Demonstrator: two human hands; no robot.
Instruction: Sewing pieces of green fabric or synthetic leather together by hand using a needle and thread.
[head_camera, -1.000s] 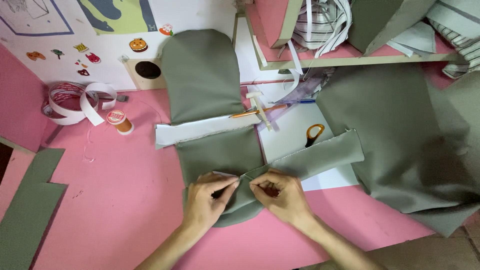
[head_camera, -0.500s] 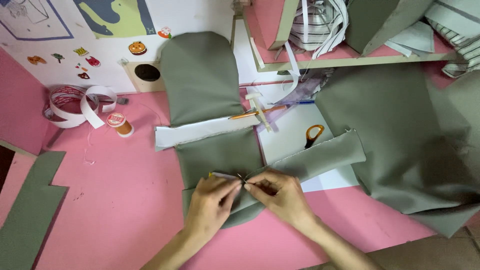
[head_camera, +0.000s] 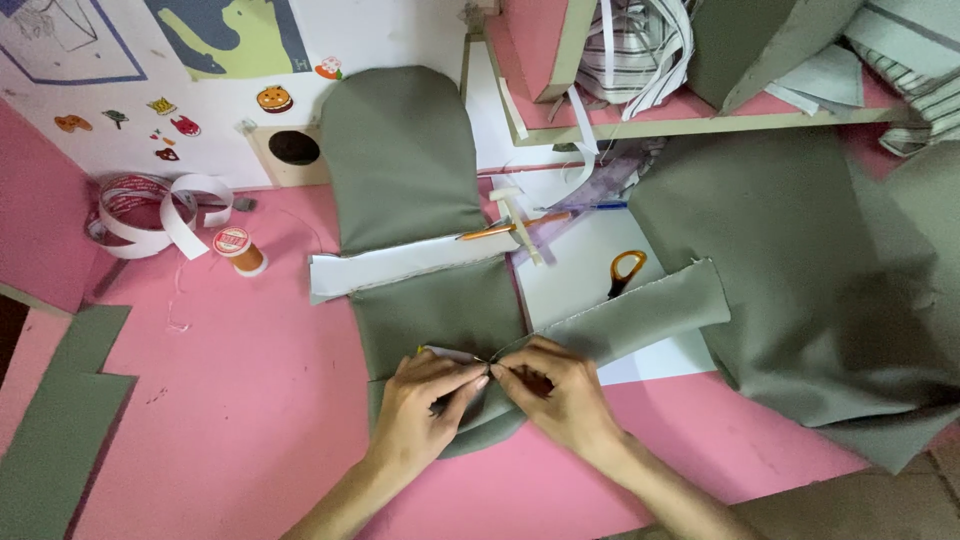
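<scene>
A long olive-green fabric piece (head_camera: 405, 170) with a rounded top lies on the pink table (head_camera: 230, 400). A white strip (head_camera: 400, 268) crosses its middle. A narrower green fabric strip (head_camera: 640, 315) runs from the right to the lower part of the long piece. My left hand (head_camera: 425, 410) and my right hand (head_camera: 555, 395) meet fingertip to fingertip there, pinching the fabric edge where strip and piece join. A thin pin or needle seems to show between the fingertips; I cannot tell which hand holds it.
Orange-handled scissors (head_camera: 624, 270) lie on white paper right of the piece. A thread spool (head_camera: 240, 250) and a coiled tape (head_camera: 150, 210) sit at the left. A large green cloth (head_camera: 800, 280) covers the right side. Green offcuts (head_camera: 55, 420) lie at far left.
Both hands have shifted slightly up the fabric, and their fingertips have drawn together at the seam. The narrow strip has moved a little with them.
</scene>
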